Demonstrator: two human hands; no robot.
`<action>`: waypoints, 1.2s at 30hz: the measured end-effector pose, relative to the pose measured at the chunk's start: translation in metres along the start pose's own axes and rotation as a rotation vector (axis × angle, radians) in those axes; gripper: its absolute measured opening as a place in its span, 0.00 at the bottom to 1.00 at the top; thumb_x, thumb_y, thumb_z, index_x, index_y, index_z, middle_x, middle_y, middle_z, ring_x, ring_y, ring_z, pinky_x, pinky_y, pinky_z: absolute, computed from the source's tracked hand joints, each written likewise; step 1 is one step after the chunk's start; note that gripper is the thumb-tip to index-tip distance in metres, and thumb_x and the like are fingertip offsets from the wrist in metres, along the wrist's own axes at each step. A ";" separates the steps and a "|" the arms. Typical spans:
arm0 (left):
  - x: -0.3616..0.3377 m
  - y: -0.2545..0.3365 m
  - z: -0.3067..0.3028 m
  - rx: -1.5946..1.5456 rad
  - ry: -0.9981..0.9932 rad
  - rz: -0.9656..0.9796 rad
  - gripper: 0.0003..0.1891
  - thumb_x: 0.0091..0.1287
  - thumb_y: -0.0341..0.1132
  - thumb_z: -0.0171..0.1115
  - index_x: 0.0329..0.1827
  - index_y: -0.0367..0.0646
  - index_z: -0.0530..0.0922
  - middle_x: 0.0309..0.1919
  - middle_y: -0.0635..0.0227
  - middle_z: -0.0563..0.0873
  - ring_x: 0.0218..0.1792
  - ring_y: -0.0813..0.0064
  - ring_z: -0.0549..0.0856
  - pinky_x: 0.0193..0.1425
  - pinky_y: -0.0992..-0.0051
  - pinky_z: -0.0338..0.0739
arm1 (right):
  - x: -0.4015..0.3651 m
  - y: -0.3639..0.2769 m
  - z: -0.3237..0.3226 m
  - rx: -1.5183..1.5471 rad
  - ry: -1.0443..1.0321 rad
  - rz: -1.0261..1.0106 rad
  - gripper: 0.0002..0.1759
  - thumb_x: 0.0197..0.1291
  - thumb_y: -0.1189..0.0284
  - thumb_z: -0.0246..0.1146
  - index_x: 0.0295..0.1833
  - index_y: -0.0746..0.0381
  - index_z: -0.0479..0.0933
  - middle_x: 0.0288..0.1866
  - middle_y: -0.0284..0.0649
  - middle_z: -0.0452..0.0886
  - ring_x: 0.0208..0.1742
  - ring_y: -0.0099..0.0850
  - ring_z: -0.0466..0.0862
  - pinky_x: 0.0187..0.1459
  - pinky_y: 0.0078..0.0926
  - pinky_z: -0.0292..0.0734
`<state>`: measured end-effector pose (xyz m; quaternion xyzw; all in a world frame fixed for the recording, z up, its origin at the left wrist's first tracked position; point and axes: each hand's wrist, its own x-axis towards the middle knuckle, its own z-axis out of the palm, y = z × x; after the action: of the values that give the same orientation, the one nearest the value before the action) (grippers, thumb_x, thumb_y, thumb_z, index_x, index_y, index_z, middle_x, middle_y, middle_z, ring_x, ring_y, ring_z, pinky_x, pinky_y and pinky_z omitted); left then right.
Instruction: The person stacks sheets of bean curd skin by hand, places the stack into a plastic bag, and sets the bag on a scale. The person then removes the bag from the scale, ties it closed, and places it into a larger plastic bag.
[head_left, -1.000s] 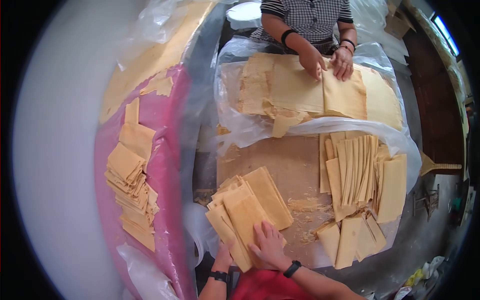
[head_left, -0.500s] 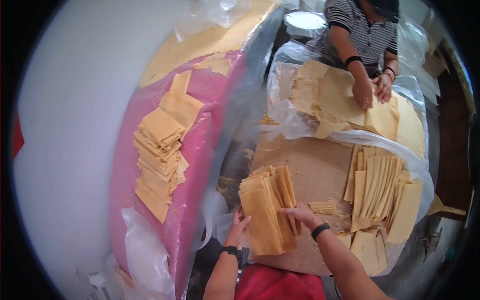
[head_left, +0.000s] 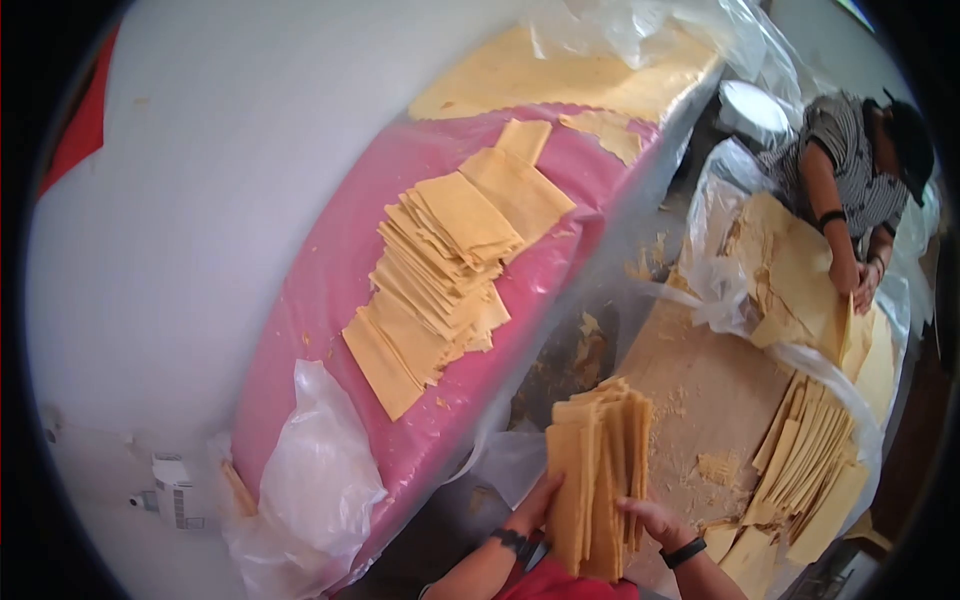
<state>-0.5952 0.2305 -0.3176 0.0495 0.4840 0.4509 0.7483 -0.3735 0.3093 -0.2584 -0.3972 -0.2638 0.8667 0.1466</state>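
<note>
My left hand [head_left: 538, 503] and my right hand [head_left: 657, 522] grip a thick bundle of folded tofu sheets [head_left: 597, 470] between them. The sheets are tan-yellow, flat and held on edge, with ragged far ends. My left fingers are partly hidden behind the bundle. My right thumb and fingers press its right side. The bundle is in front of my body, over the near left edge of the wooden board [head_left: 690, 370]. To the left, a fanned row of similar folded sheets [head_left: 430, 290] lies on the pink plastic cover [head_left: 320, 290].
More folded sheets [head_left: 800, 450] stand packed at the board's right side. Across it, a co-worker [head_left: 850, 170] bends over large yellow sheets [head_left: 800, 250] on clear plastic. A crumpled plastic bag [head_left: 310, 480] lies at the pink cover's near end. A gap with scraps separates the two surfaces.
My view has turned left, so the pink cover sits nearer the middle. The bundle is now more upright and squeezed closer together, still in both hands. The co-worker's hands have moved slightly.
</note>
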 end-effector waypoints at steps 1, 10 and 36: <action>-0.026 0.023 0.012 -0.158 0.018 -0.042 0.38 0.70 0.55 0.54 0.75 0.41 0.55 0.70 0.62 0.67 0.68 0.66 0.69 0.71 0.65 0.64 | 0.008 -0.010 0.011 -0.122 -0.055 0.013 0.45 0.57 0.67 0.65 0.75 0.65 0.51 0.69 0.42 0.65 0.71 0.31 0.64 0.69 0.29 0.60; -0.109 0.207 -0.136 -0.198 0.344 0.661 0.38 0.72 0.63 0.43 0.75 0.42 0.58 0.69 0.58 0.68 0.68 0.60 0.69 0.72 0.59 0.64 | 0.197 -0.155 0.249 -0.166 -0.723 -0.039 0.44 0.61 0.54 0.64 0.75 0.64 0.55 0.65 0.41 0.73 0.61 0.28 0.76 0.61 0.26 0.72; 0.167 -0.148 0.211 1.374 -0.332 0.473 0.30 0.60 0.39 0.66 0.63 0.33 0.70 0.53 0.51 0.79 0.54 0.57 0.80 0.59 0.65 0.74 | -0.188 0.104 -0.285 -0.613 1.882 -0.171 0.29 0.55 0.68 0.63 0.61 0.71 0.69 0.59 0.57 0.74 0.63 0.51 0.72 0.65 0.42 0.65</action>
<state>-0.3191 0.3405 -0.3959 0.6765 0.5138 0.1825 0.4950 -0.0396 0.2340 -0.3586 -0.9236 -0.2805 0.0792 0.2491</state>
